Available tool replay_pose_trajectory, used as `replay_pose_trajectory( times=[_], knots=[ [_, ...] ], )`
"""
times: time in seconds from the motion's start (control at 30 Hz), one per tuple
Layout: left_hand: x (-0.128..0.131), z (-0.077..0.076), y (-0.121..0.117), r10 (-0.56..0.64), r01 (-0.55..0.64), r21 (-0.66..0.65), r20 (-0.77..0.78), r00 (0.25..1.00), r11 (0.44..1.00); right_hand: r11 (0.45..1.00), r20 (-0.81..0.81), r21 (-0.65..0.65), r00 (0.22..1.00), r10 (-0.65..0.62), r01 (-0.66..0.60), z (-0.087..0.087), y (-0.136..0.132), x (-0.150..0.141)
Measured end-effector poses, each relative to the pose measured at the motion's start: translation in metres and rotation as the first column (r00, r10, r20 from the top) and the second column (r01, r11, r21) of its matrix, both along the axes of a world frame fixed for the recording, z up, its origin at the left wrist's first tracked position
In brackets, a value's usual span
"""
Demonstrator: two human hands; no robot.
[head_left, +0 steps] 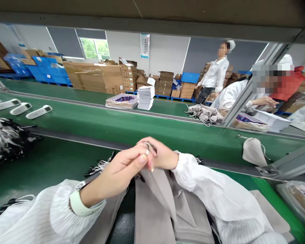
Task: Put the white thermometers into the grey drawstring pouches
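My left hand (122,169) and my right hand (161,154) meet above a stack of grey cloth pouches (165,206) at the near edge of the green bench. The fingers of both hands are pinched together at one spot, where a small shiny metal piece (147,149) shows between the fingertips. I cannot make out what it is attached to. A pale wristband (77,203) sits on my left wrist. Both arms wear white striped sleeves.
A green conveyor belt (132,125) runs across in front, carrying white devices (38,112) at the left and one grey pouch (254,150) at the right. Black and white cords (5,139) pile up at left. Other people work across the belt; cardboard boxes (96,78) stand behind.
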State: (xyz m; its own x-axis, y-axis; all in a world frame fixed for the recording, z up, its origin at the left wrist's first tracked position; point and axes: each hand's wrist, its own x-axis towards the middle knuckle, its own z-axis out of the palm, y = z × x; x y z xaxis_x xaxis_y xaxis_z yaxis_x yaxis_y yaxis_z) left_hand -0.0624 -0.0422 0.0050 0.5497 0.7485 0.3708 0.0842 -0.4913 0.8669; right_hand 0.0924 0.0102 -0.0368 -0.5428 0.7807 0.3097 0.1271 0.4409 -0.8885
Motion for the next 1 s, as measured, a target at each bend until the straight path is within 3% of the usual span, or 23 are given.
replay_pose_trajectory(
  times=[0.07,0.1,0.13,0.2,0.27,0.3,0.33,0.4,0.5,0.57,0.67,0.87,1.0],
  knots=[
    [0.002,-0.003,0.001,0.046,-0.041,0.068,-0.082,0.996,0.997,0.973,-0.114,0.034,0.968,-0.224,0.229,0.009,0.014,0.017],
    [0.004,-0.007,0.004,0.096,-0.081,0.104,-0.14,0.986,0.991,0.92,-0.169,0.069,0.914,-0.37,0.385,0.016,0.022,0.031],
    [0.007,-0.014,0.008,0.158,-0.128,0.151,-0.206,0.966,0.98,0.828,-0.221,0.112,0.826,-0.519,0.55,0.022,0.031,0.046],
    [0.012,-0.034,0.018,0.274,-0.173,0.294,-0.351,0.895,0.94,0.556,-0.268,0.216,0.597,-0.756,0.802,0.032,0.046,0.078],
    [0.017,-0.057,0.027,0.305,-0.077,0.426,-0.499,0.811,0.901,0.306,-0.153,0.338,0.373,-0.915,0.89,0.031,0.059,0.106],
    [0.018,-0.067,0.03,0.305,-0.016,0.458,-0.565,0.767,0.889,0.238,-0.028,0.402,0.271,-0.962,0.884,0.025,0.065,0.116],
    [0.019,-0.075,0.033,0.309,0.03,0.477,-0.615,0.725,0.879,0.219,0.125,0.461,0.182,-0.975,0.86,0.016,0.07,0.125],
    [0.02,-0.085,0.035,0.337,0.063,0.5,-0.664,0.667,0.863,0.312,0.439,0.532,0.059,-0.897,0.788,-0.011,0.081,0.138],
    [0.017,-0.088,0.038,0.395,0.024,0.532,-0.657,0.643,0.846,0.479,0.694,0.499,-0.002,-0.72,0.722,-0.051,0.094,0.148],
    [0.016,-0.087,0.04,0.406,0.001,0.535,-0.644,0.649,0.845,0.506,0.732,0.481,-0.011,-0.681,0.716,-0.068,0.1,0.151],
    [0.015,-0.087,0.043,0.41,-0.015,0.532,-0.634,0.655,0.846,0.473,0.714,0.51,-0.048,-0.698,0.719,-0.074,0.105,0.153],
    [0.018,-0.089,0.039,0.446,-0.048,0.548,-0.621,0.644,0.835,0.387,0.592,0.668,-0.138,-0.794,0.636,-0.066,0.112,0.158],
    [0.019,-0.088,0.035,0.459,-0.063,0.562,-0.601,0.654,0.825,0.302,0.519,0.684,-0.151,-0.842,0.664,-0.056,0.116,0.176]
  ],
)
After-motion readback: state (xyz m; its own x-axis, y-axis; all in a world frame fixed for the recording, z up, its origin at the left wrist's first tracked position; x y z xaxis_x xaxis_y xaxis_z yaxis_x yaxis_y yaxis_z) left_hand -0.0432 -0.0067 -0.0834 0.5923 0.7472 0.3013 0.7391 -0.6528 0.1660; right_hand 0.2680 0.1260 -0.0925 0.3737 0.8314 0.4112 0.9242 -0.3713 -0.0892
